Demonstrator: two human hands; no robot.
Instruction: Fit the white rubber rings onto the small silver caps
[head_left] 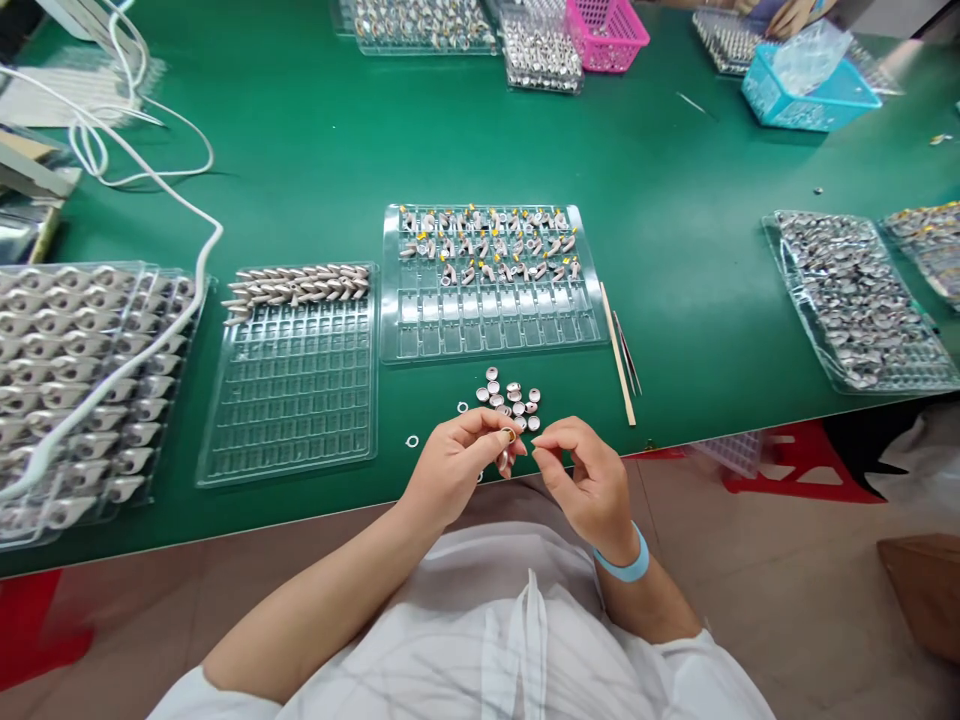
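My left hand (456, 462) is closed in a pinch round a small silver metal part (508, 447) at the table's near edge. My right hand (589, 478), with a blue wristband, pinches its thumb and forefinger just right of that part; what it holds is too small to name. Just beyond the hands lies a small heap of silver caps (511, 395), and loose rings (412, 440) lie to the left. A clear tray (491, 325) ahead has its far rows filled with silver parts with yellow tips. Left of it, another clear tray (292, 400) holds one row of silver parts.
A stacked tray of larger silver parts (82, 390) sits far left under a white cable (150, 330). A wooden stick (618, 355) and a thin tool lie right of the middle tray. Full trays (859, 300) stand right. Pink (607, 35) and blue (806, 95) baskets sit at the back, by another person's hands.
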